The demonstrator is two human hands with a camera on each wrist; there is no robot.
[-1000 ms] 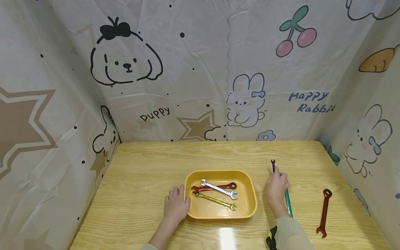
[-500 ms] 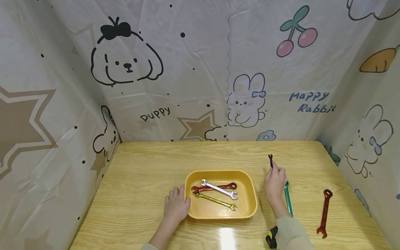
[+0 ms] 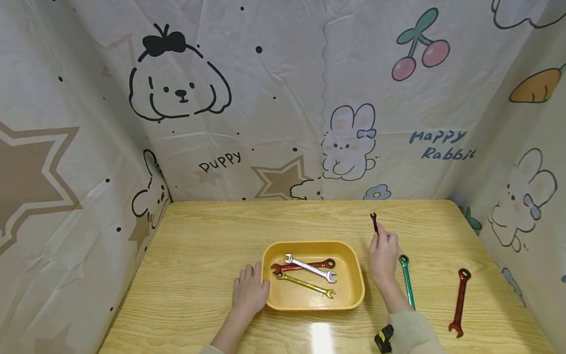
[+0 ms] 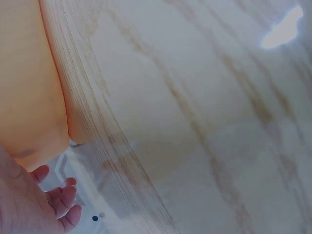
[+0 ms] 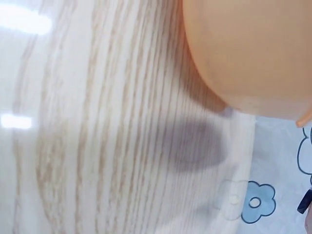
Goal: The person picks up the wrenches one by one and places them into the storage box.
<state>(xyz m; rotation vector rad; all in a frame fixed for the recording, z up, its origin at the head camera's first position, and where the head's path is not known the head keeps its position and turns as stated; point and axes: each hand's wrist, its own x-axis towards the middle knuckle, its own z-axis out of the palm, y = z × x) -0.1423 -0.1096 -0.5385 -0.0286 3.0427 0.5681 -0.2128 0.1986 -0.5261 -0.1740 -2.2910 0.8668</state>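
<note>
My right hand [image 3: 383, 253] pinches a small dark purple wrench [image 3: 374, 222], its open-ended jaw pointing away past the fingertips. That hand is just right of a yellow plastic basin [image 3: 361, 290]. In the right wrist view only a dark bit of the wrench [image 5: 304, 201] shows at the edge, beside the basin wall [image 5: 248, 53]. My left hand [image 3: 249, 290] rests against the basin's left side, thumb at the rim. Inside the basin lie a red wrench [image 3: 296, 267], a silver wrench [image 3: 309, 267] across it, and a gold wrench [image 3: 305, 284].
On the wooden table [image 3: 199, 231], right of the right forearm, lie a green wrench [image 3: 407, 280] and a red wrench [image 3: 460, 302]. A black-and-yellow object [image 3: 384, 339] sits by the right sleeve. A printed curtain [image 3: 283, 98] stands behind and at both sides.
My right hand has lifted the purple wrench up and left, away from the green wrench, whose ring end now shows. The left hand has stayed put at the basin.
</note>
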